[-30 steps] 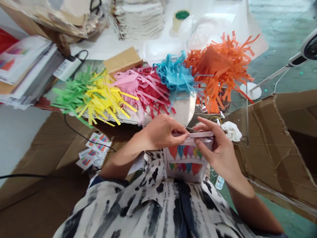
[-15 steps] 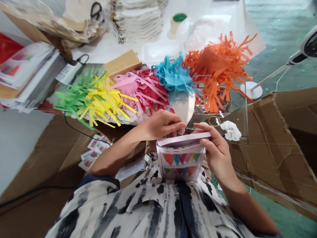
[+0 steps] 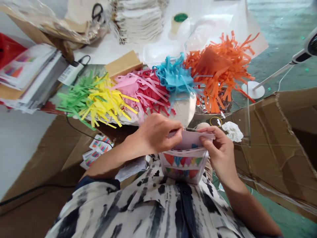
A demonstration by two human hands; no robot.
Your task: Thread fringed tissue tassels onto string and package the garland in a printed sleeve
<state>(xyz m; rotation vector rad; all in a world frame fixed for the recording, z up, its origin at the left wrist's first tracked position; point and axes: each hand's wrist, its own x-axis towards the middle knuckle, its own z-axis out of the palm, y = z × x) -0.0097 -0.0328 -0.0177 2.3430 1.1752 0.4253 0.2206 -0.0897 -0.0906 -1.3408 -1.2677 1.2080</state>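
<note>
A whitish printed packet [image 3: 184, 165] with pictures of colourful tassel garlands stands tilted against my front, its top flap [image 3: 190, 138] raised. My left hand [image 3: 160, 132] is closed at the flap's left end, the fingers curled over it; the fingertips are partly hidden. At the flap's right corner, my right hand [image 3: 218, 147] pinches the edge between thumb and fingers. Beyond my hands, along the table's near edge, lie bunches of cut paper tassels: green [image 3: 74, 97], yellow [image 3: 109, 99], pink [image 3: 131, 86], dark red [image 3: 153, 87], blue [image 3: 175, 74] and orange [image 3: 218, 69].
Stacked printed sheets [image 3: 29, 72] lie at the left, with scissors [image 3: 97, 12] behind. A pile of whitish strings [image 3: 138, 21] and a tape roll [image 3: 178, 23] sit farther back. Cardboard [image 3: 272, 138], crumpled tissue [image 3: 232, 131] and a lamp or fan stand [image 3: 255, 90] are at the right.
The packet's flap has tipped up, showing more of its pale face. My left hand has come down and closed over the flap's left end; my right hand keeps its corner.
</note>
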